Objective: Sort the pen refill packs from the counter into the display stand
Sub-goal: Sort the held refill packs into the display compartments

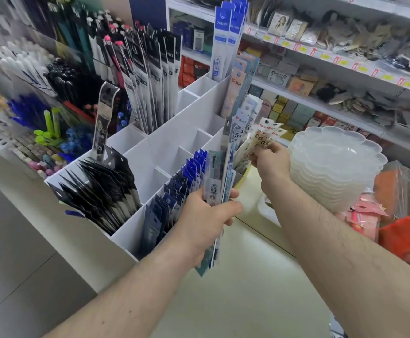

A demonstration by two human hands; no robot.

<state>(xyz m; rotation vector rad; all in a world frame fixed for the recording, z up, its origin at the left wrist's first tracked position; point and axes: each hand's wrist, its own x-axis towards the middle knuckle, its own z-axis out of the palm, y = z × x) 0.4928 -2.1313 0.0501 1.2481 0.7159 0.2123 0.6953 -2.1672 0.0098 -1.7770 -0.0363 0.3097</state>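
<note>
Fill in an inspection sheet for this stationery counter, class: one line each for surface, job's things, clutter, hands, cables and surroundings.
Surface: pale counter, bare in the near part.
Job's things: white display stand with divided compartments; black refill packs in the near left one, blue refill packs beside them, several middle compartments unfilled.
Clutter: stack of clear scalloped trays and red and pink packets at the right.
Hands: left hand grips an upright bundle of refill packs; right hand pinches small cream packs at the stand's right side.
Cables: nothing seen.
Surroundings: pen racks behind left, shop shelves behind right.
</note>
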